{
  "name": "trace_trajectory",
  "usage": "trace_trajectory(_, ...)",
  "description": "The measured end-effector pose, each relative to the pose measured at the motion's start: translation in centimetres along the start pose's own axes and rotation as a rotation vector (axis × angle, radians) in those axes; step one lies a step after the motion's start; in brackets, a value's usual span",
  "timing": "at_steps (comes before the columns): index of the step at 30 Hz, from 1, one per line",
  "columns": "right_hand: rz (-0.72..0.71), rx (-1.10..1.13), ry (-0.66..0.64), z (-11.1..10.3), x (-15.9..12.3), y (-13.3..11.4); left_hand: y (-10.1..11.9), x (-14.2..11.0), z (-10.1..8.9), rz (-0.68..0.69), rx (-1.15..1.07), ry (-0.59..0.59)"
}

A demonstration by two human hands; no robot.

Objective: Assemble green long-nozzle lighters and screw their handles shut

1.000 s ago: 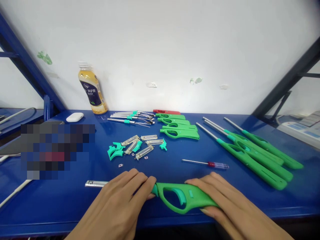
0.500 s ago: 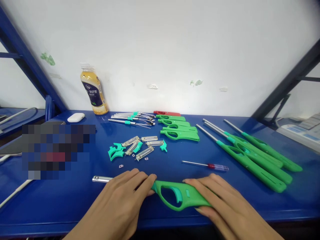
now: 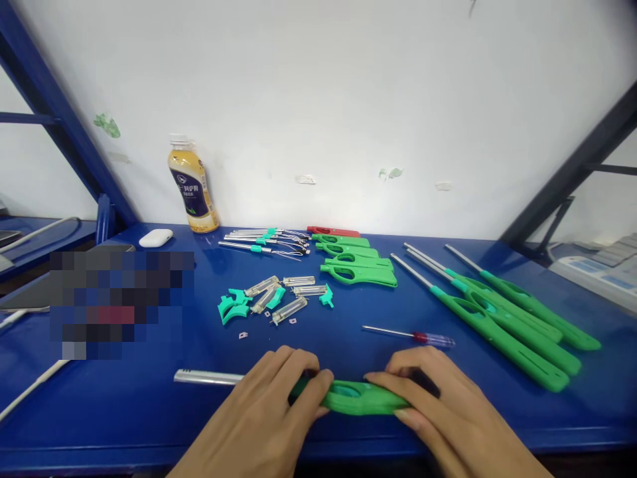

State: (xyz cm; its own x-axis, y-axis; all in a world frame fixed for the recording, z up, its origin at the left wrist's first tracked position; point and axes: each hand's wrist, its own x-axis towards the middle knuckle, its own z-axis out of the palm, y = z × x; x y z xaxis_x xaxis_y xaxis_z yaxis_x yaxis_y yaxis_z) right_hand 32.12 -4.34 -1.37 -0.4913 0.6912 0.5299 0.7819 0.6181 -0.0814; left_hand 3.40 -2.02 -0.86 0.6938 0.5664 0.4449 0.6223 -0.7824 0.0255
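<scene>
Both my hands hold one green long-neck lighter (image 3: 365, 399) low over the front of the blue table. My left hand (image 3: 269, 405) is closed round its neck end, and the silver tube sticks out to the left. Fingers and thumb of my right hand (image 3: 432, 398) grip the handle, hiding its far end. The lighter is turned so its narrow edge faces me, and the trigger opening shows only as a slit. Just beyond lies a screwdriver (image 3: 423, 338) with a red and clear handle. Clear fuel tanks (image 3: 290, 310) and teal triggers (image 3: 233, 310) lie past my left hand.
Several complete green lighters (image 3: 502, 338) lie at the right. Green handle shells (image 3: 361, 271), a red shell (image 3: 333, 232) and metal tubes with wires (image 3: 256, 248) sit at the back. A drink bottle (image 3: 194, 189) and a white earphone case (image 3: 156, 238) stand back left.
The lighter has been rolled in my hands, from its broad side showing to its narrow edge. My left hand has shifted slightly right. The things on the table stay put while the view tilts a little.
</scene>
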Motion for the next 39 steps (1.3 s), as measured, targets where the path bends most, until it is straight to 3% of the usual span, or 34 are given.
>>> trace_trajectory(6, 0.09, 0.065, 0.063, -0.2, 0.6, 0.9, -1.1, -0.2, 1.2, -0.07, 0.043, 0.059)
trace_trajectory(11, 0.234, 0.033, 0.094, -1.2, 1.2, 3.6, -1.9, -0.2, 1.1, -0.167, 0.058, 0.051)
trace_trajectory(17, 0.311, 0.041, -0.055, -0.5, 0.3, 6.6, -1.7, -0.5, 1.1, -0.204, 0.081, 0.025)
trace_trajectory(23, 0.339, 0.068, -0.074, -0.7, 1.1, 6.5, -0.9, 0.6, 1.2, -0.122, 0.066, 0.022)
trace_trajectory(27, 0.316, 0.12, -0.097, -2.1, 3.7, 5.0, -0.8, 1.2, 1.3, -0.073, -0.004, -0.006)
trace_trajectory(31, 0.238, 0.165, -0.136, -2.6, 8.2, 3.1, -0.9, 1.4, 1.3, -0.08, -0.049, -0.046)
trace_trajectory(35, 0.079, 0.078, -0.208, -0.7, 12.6, 2.5, -1.0, 1.3, 1.3, -0.081, -0.06, -0.053)
trace_trajectory(39, -0.002, 0.027, -0.284, 2.0, 15.0, 2.3, -1.1, 1.3, 1.4, -0.096, -0.064, -0.045)
